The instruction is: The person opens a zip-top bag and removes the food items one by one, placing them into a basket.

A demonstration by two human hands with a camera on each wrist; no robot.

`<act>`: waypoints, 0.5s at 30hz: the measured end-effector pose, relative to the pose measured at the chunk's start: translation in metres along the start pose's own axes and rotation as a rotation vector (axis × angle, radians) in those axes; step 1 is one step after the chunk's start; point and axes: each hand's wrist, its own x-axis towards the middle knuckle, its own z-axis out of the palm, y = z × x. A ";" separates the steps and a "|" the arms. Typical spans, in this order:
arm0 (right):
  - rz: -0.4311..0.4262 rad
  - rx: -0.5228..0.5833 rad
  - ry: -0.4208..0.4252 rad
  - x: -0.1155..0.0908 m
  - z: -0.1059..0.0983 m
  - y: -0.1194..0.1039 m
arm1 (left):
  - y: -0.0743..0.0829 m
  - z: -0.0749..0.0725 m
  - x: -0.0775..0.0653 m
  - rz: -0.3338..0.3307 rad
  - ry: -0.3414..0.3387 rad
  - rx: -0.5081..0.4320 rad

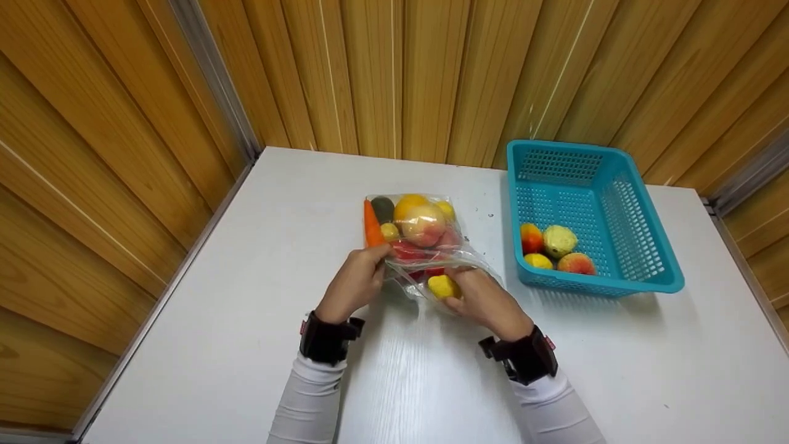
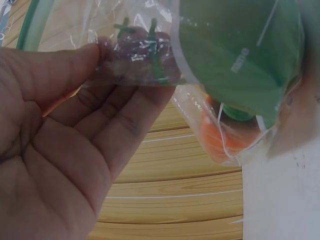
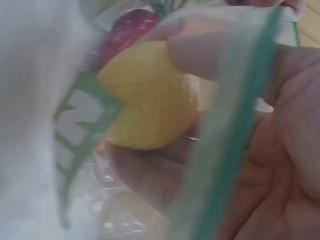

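A clear zip bag (image 2: 240,55) with a green printed panel lies on the table, filled with produce. Through its plastic show a carrot (image 1: 372,225), a peach (image 1: 423,227), an orange (image 1: 408,205), a dark green rounded item (image 1: 383,210) and some red pieces (image 1: 407,250). My left hand (image 1: 354,280) pinches the bag's left edge near its mouth between thumb and fingers. Inside the mouth, my right hand (image 1: 487,299) grips a lemon (image 3: 150,97) between thumb and fingers. The bag's green zip strip (image 3: 235,130) crosses in front of that palm.
Right of the bag stands a turquoise perforated basket (image 1: 616,285). In its near left corner lie a red-orange fruit (image 1: 531,238), a pale bumpy fruit (image 1: 560,241), a yellow fruit (image 1: 538,261) and another peach (image 1: 577,264). Wood-patterned walls (image 1: 425,80) border the white table (image 1: 265,259).
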 end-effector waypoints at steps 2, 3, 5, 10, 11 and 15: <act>-0.011 -0.011 -0.002 -0.002 -0.004 -0.004 | 0.000 0.000 0.000 -0.001 0.002 -0.001; -0.010 -0.014 -0.008 -0.004 -0.006 -0.006 | 0.000 0.000 0.000 -0.001 0.004 0.001; -0.004 -0.011 -0.024 -0.007 -0.010 -0.009 | 0.000 0.000 0.000 -0.002 0.006 0.002; -0.040 -0.019 -0.039 -0.013 -0.021 -0.016 | 0.001 0.000 0.000 -0.001 0.005 -0.007; -0.055 -0.023 -0.035 -0.015 -0.024 -0.017 | 0.000 0.000 0.000 -0.001 0.005 -0.010; -0.121 -0.022 0.001 -0.019 -0.031 -0.017 | 0.000 -0.001 0.000 -0.005 0.005 -0.023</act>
